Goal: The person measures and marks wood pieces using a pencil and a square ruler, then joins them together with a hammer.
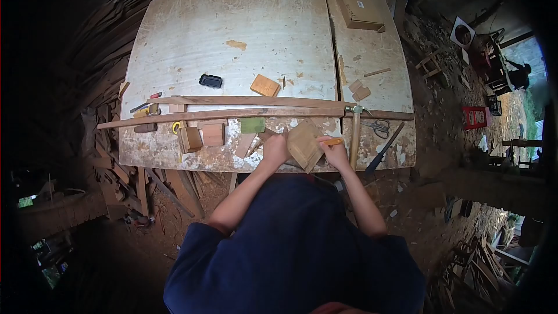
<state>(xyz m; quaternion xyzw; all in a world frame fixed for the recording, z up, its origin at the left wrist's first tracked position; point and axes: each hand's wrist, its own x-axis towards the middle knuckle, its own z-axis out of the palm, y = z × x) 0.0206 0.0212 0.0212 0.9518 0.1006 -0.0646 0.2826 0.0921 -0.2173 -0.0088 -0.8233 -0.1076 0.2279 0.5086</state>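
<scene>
My left hand [275, 149] presses on the left edge of a small square wooden board [304, 143] that lies tilted at the near edge of the workbench [244, 29]. My right hand [333, 152] holds an orange pencil [333, 141] with its tip at the board's right side. Two long wooden strips [232, 110] lie across the bench just beyond my hands.
A hammer [354, 136], scissors [380, 127] and a dark-handled tool [383, 151] lie to the right. Wooden blocks [200, 135], a green block [252, 125], a tape measure [176, 127] and a black case [210, 81] sit left and centre. A flat box [358, 7] rests at the far right. Scrap wood litters the ground.
</scene>
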